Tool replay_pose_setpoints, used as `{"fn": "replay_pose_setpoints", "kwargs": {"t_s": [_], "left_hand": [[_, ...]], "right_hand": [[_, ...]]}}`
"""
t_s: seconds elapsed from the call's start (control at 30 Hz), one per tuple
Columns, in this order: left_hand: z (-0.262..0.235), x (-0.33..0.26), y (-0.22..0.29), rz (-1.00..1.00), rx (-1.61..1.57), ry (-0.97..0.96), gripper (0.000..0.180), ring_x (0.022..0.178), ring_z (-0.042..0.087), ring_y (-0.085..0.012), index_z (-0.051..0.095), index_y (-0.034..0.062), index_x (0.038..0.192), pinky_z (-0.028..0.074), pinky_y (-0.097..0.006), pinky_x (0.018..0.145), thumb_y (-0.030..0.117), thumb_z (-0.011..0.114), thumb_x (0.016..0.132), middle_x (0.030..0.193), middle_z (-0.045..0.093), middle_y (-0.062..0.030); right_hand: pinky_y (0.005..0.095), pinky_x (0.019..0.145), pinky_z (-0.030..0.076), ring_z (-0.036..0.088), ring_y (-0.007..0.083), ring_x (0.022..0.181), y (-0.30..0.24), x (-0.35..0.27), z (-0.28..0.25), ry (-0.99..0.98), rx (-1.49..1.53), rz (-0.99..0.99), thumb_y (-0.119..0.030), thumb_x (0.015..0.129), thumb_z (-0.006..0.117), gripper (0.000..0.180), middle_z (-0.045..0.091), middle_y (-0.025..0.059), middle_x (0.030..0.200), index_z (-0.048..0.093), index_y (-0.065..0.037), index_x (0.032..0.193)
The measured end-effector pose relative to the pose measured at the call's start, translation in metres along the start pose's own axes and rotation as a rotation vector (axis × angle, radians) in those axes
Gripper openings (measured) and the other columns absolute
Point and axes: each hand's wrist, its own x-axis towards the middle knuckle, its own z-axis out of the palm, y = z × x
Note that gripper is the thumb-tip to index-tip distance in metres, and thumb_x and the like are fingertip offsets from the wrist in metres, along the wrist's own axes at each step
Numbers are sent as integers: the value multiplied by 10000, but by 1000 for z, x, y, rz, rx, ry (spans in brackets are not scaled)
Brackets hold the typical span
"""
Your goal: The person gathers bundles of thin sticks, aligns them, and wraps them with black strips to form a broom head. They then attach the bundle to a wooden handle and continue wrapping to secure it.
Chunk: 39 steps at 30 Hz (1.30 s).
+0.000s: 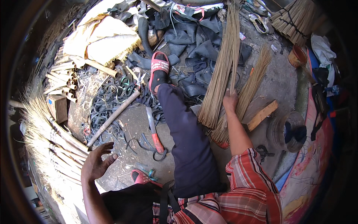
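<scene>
My right hand (230, 100) is closed around a thin bunch of long broom sticks (234, 48), which stands up away from me. Just to its left lies a thick bundle of the same sticks (212, 99), and another loose bundle (253, 82) is on the ground to its right. My left hand (96, 162) is held in the air at the left, fingers apart and nothing in it. A wooden rod (113, 118) lies beyond that hand. Between the rod and my outstretched leg is a knife (158, 143) with a red handle.
Black rubber strips (108, 95) and rubber sheets (182, 37) cover the ground ahead. Scissors (140, 79) rest near the rod. Bamboo tubes (63, 78) and several brooms (56, 138) are at the left. A wood block (263, 115) and a round metal container (285, 130) stand right.
</scene>
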Motion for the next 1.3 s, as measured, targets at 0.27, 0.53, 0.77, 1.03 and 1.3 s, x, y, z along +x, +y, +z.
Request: {"fn": "replay_pose_setpoints", "kwargs": {"t_s": [0.27, 0.53, 0.77, 1.03, 1.3], "left_hand": [[3, -5, 2, 55, -23, -7, 680, 1220, 699, -320, 606, 16, 1432, 555, -450, 996, 455, 786, 945, 1354, 706, -187], [31, 40, 75, 275, -615, -6, 782, 1368, 567, -313, 399, -22, 1583, 458, -440, 1150, 380, 745, 1008, 1489, 567, -215], [67, 76, 178, 497, -1495, 271, 461, 605, 423, -146, 457, 139, 839, 482, -377, 707, 506, 548, 1102, 656, 368, 20], [-69, 47, 79, 637, -1618, 501, 422, 523, 218, -56, 408, 144, 799, 254, -235, 479, 360, 496, 1151, 630, 253, 59], [-47, 31, 37, 317, -1495, 728, 404, 515, 241, -49, 418, 154, 823, 258, -233, 480, 380, 513, 1145, 649, 285, 59]], "right_hand": [[546, 866, 543, 707, 466, 1003, -28, -29, -19, 83, -33, -197, -293, 1107, 514, 372, 729, 266, 1093, 625, 3, 1304], [501, 676, 551, 733, 436, 830, -124, -163, -66, -348, 259, -665, -273, 1072, 610, 267, 711, 231, 832, 636, -26, 1172], [440, 835, 581, 724, 337, 1015, -146, -206, -56, -482, 412, -1218, -435, 1005, 721, 508, 692, 226, 1074, 629, -30, 1298], [525, 1158, 421, 547, 476, 1322, 53, -7, -70, 268, -249, 169, -318, 945, 718, 635, 580, 293, 1395, 523, 71, 1408], [477, 1071, 525, 673, 417, 1239, 141, 59, -49, -10, -202, 431, -255, 915, 685, 469, 699, 268, 1318, 685, 52, 1269]]}}
